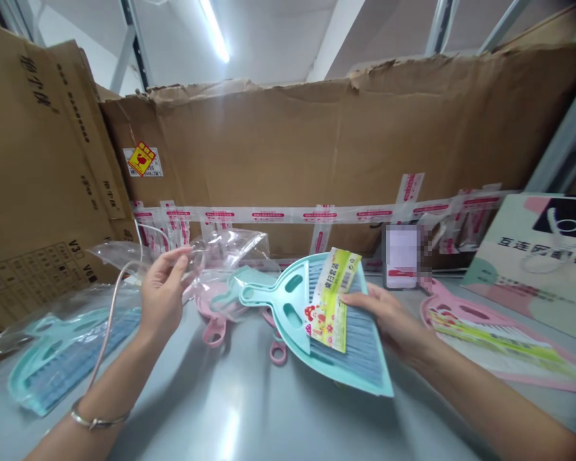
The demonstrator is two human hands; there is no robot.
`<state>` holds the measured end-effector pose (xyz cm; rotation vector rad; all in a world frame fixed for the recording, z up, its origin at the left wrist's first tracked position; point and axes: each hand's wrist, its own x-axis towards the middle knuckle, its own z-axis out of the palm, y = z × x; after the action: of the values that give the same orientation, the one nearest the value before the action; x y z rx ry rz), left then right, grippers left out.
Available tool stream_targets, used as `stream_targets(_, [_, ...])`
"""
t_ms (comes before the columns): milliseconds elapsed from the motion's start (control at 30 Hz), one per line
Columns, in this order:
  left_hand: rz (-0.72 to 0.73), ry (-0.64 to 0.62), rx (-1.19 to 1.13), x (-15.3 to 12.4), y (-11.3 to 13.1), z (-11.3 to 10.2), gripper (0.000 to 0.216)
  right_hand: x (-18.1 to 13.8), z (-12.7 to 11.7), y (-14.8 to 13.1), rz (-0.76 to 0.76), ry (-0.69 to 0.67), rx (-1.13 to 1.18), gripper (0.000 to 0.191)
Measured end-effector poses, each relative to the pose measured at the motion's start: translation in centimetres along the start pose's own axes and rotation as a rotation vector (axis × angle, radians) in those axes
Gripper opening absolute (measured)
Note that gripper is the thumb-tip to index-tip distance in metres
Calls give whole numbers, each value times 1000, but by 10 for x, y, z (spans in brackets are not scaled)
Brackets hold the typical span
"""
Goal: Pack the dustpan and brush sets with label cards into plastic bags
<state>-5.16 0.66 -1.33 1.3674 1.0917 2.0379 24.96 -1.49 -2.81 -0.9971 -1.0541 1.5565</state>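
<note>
My right hand (388, 320) grips a turquoise dustpan and brush set (288, 320) by its wide end, thumb over the yellow-green printed card (333, 301) that lies across the blue bristles. Its handle points left. My left hand (166, 288) pinches the edge of a clear plastic bag (240, 250) between thumb and fingertips. The bag hangs around or behind the set's handle; I cannot tell which. Beneath it, pink handles with ring ends (214, 330) and another turquoise piece show on the table.
A bagged turquoise dustpan set (77, 352) lies at left, a pink one (499, 333) at right on the grey table (187, 410). A phone (401, 256) stands against the large cardboard box (269, 147). A printed paper bag (542, 262) leans at right. A cable (110, 314) passes by my left wrist.
</note>
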Motion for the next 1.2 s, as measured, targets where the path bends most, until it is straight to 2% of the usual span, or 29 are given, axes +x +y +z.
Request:
stream_targets(133, [-208,-195,-121,-13,2,13,32,-2,15,17,19,4,147,26])
stream_targets(300, [-550,-268,-248,-42,-2,35,57,-13,36,34,39,67,319,30])
stream_targets(367, [-698,-380,-266,-56,-3,41,58,-18,43,42,31,87,379,34])
stream_targets(433, [-772,-527,-256,-69,-3,45,59,-20,48,50,13,96,418,41])
stream_targets(500, [-743,-601,-204,-78,-3,49,60,-21,50,56,7,94,425,45])
stream_targets(633, [-656,-604,-134,-80,-4,48,68,-15,46,57,53,68,343,44])
stream_targets(800, [-677,-647,-105,-72,-9,38,83,0,29,48,33,231,202,42])
stream_targets(933, [-698,-622,-176,-68,-9,36,86,6,17,40,61,95,58,37])
stream_targets(1067, [-756,-559,-257,-65,-8,36,84,9,9,32,172,-79,-236,39])
stream_targets(1133, [-766,-559,-267,-64,-8,35,83,11,6,30,152,-96,-335,42])
stream_targets(1200, [-777,-566,-269,-64,-7,35,83,12,4,27,60,-29,-356,46])
